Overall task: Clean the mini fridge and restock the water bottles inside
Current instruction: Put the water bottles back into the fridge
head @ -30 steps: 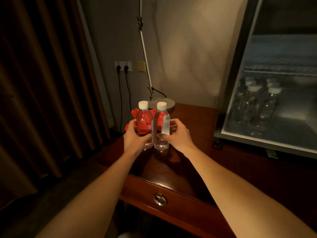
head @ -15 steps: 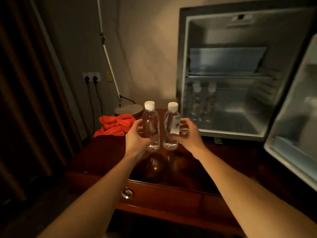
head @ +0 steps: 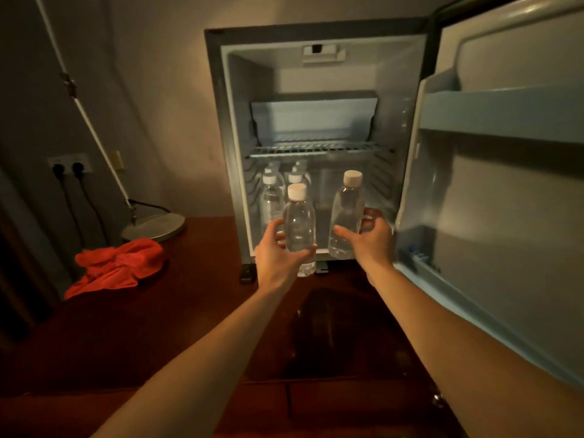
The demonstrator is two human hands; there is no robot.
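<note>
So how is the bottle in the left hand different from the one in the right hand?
The left bottle sits lower in the view than the right bottle. The left hand grips its bottle low down, the right hand around the middle. The left bottle stands straight, the right bottle leans. Both are clear with white caps.

The left hand [head: 278,251] covers the lower middle of its bottle [head: 299,222], and the right hand [head: 368,240] hides the right side of the second bottle [head: 347,213]. These two bottles stand in front of the bottles in the fridge [head: 272,197], so their exact count is not clear. The fridge door [head: 505,184] is cut by the right edge. The lamp pole [head: 85,112] leaves the picture at the top.
</note>
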